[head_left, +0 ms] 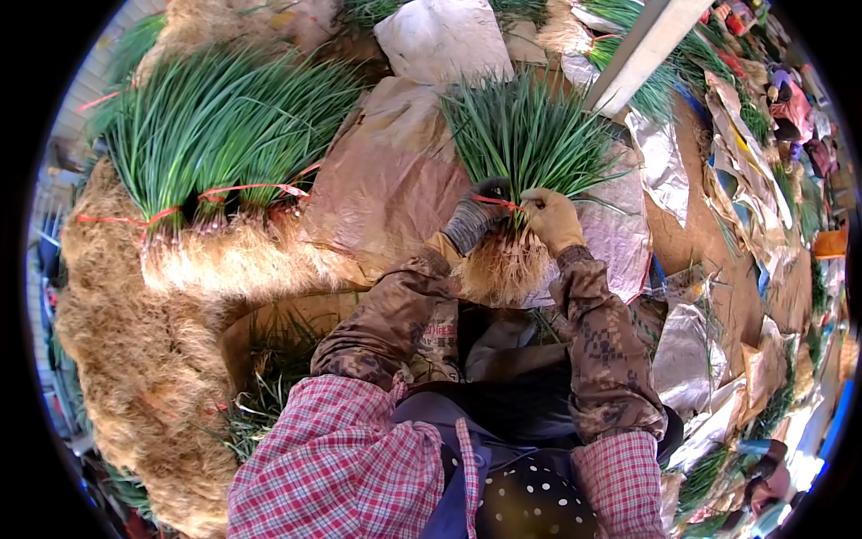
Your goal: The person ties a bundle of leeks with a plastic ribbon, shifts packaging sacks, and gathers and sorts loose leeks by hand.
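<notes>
A bundle of green onions (530, 139) lies in front of me with its leaves pointing away and its pale roots (505, 269) toward me. A thin red tie (499, 203) crosses the bundle just above the white stem ends. My left hand (479, 214), in a dark grey glove, is closed against the bundle's left side, with the tie running over its fingers. On the opposite side my right hand (550, 218), in a tan glove, pinches at the tie. Its fingertips are partly hidden, and the left fingers are partly covered by leaves.
Several tied green onion bundles (215, 135) stand to the left on a large heap of roots (135, 359). A brown sheet (386, 171) and a white sack (444, 40) lie ahead. A metal post (642, 58) rises at upper right. Other people (790, 108) are at far right.
</notes>
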A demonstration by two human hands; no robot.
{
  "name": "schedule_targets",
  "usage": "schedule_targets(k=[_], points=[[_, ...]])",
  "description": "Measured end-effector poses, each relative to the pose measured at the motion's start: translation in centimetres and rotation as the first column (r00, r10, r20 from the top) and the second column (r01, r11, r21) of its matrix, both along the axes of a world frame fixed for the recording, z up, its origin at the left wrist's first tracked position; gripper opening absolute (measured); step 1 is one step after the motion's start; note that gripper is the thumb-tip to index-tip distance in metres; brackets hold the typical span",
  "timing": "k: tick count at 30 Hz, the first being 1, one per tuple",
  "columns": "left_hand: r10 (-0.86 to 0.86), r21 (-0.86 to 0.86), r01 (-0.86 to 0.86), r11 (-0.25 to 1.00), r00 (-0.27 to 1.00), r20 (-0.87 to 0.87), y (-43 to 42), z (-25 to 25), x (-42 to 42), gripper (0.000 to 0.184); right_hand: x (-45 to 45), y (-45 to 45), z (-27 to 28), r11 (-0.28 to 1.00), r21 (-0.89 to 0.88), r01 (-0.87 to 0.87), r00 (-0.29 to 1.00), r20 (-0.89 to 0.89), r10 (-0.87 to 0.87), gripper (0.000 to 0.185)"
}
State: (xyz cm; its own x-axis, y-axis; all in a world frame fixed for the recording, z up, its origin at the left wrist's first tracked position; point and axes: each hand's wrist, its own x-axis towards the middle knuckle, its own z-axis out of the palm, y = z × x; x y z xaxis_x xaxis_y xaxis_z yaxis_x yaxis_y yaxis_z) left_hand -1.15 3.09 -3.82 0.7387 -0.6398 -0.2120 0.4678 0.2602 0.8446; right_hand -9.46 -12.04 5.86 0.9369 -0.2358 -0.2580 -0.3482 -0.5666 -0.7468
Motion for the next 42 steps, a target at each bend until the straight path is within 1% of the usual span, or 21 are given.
schedule_targets(k=[1, 3, 6, 7, 9, 11, 12, 13, 14, 15, 18, 21, 24, 27, 30, 33, 36, 39, 42], points=[[-0.005, 0.066, 0.0, 0.998, 0.997, 0.071, -0.2, 0.7, -0.1, 0.05, 0.4, -0.4, -1.3, 0.999, 0.05, 0.007, 0.997, 0.081, -0.011, 0.031], [-0.029, 0.197, -0.014, 0.98, 0.977, 0.213, -0.4, 2.8, -0.4, 0.051, 0.6, -0.4, -2.6, 0.998, 0.056, -0.032, 0.978, 0.207, 0.02, 0.048], [-0.024, 0.129, -0.01, 0.992, 0.965, 0.261, -0.6, 2.4, -0.2, 0.051, 0.6, 0.1, -3.7, 0.995, 0.002, -0.102, 0.955, 0.282, 0.097, 0.059], [-0.026, 0.169, -0.041, 0.985, 0.926, 0.378, -0.7, 1.9, -0.1, 0.051, 0.9, -0.1, -3.9, 0.989, 0.079, -0.124, 0.972, 0.208, 0.105, 0.068], [-0.046, 0.233, -0.115, 0.966, 0.806, 0.59, -1.0, 0.9, 0.0, 0.051, 0.8, 0.0, -4.3, 0.989, 0.016, -0.149, 0.973, 0.179, 0.143, 0.071], [-0.034, 0.258, -0.136, 0.956, 0.827, 0.561, -0.6, 3.1, -1.1, 0.051, 0.6, 0.4, -3.2, 0.983, -0.076, -0.166, 0.971, 0.16, 0.176, 0.076], [-0.028, 0.271, -0.146, 0.952, 0.836, 0.548, -0.5, 4.5, -1.4, 0.051, 0.7, 0.3, -3.3, 0.981, -0.091, -0.169, 0.973, 0.143, 0.181, 0.076], [-0.159, 0.447, -0.182, 0.876, 0.766, 0.623, -0.5, 5.2, -1.2, 0.051, 0.8, 0.3, -3.2, 0.979, -0.105, -0.172, 0.975, 0.126, 0.185, 0.077], [-0.302, 0.598, -0.238, 0.765, 0.688, 0.66, -0.6, 5.8, -0.9, 0.052, 0.9, 0.4, -3.2, 0.977, -0.119, -0.175, 0.976, 0.108, 0.188, 0.078], [-0.447, 0.714, -0.311, 0.627, 0.607, 0.657, -0.7, 6.1, -0.7, 0.052, 0.8, 0.4, -3.0, 0.975, -0.12, -0.185, 0.972, 0.122, 0.199, 0.079], [-0.368, 0.548, -0.407, 0.731, 0.442, 0.818, -0.5, 4.8, -0.6, 0.053, 0.9, 0.3, -3.2, 0.976, -0.146, -0.159, 0.976, 0.126, 0.178, 0.079], [-0.372, 0.546, -0.382, 0.745, 0.441, 0.817, -0.6, 4.2, -0.2, 0.052, 1.0, 0.5, -2.5, 0.974, -0.184, -0.134, 0.98, 0.121, 0.158, 0.078], [-0.325, 0.484, -0.318, 0.815, 0.44, 0.837, -0.7, 3.3, 0.3, 0.055, 1.4, 0.3, -4.2, 0.969, -0.226, -0.099, 0.971, 0.189, 0.143, 0.079], [-0.344, 0.556, -0.327, 0.764, 0.523, 0.78, -1.0, 2.6, 0.6, 0.054, 1.6, 0.3, -5.2, 0.967, -0.239, -0.091, 0.972, 0.191, 0.139, 0.078], [-0.351, 0.568, -0.445, 0.692, 0.48, 0.804, -1.4, 4.0, -0.2, 0.049, 1.8, 0.7, -5.0, 0.965, -0.255, -0.059, 0.982, 0.159, 0.102, 0.077], [-0.295, 0.594, -0.495, 0.634, 0.555, 0.778, -1.9, 3.9, -0.6, 0.042, 1.8, 1.0, -6.1, 0.964, -0.265, -0.016, 0.98, 0.186, 0.067, 0.074], [-0.328, 0.584, -0.521, 0.622, 0.505, 0.799, -1.7, 3.2, -0.7, 0.036, 1.6, 1.0, -7.0, 0.991, -0.136, 0.018, 0.969, 0.248, 0.016, 0.07], [-0.29, 0.602, -0.545, 0.584, 0.553, 0.781, -1.6, 3.0, -0.9, 0.033, 1.5, 1.5, -6.1, 0.998, -0.015, 0.058, 0.974, 0.22, -0.054, 0.064], [-0.141, 0.433, -0.547, 0.717, 0.494, 0.858, -1.4, 0.6, -0.7, 0.035, 1.0, 1.8, -5.0, 0.996, 0.005, 0.09, 0.966, 0.242, -0.088, 0.061]])
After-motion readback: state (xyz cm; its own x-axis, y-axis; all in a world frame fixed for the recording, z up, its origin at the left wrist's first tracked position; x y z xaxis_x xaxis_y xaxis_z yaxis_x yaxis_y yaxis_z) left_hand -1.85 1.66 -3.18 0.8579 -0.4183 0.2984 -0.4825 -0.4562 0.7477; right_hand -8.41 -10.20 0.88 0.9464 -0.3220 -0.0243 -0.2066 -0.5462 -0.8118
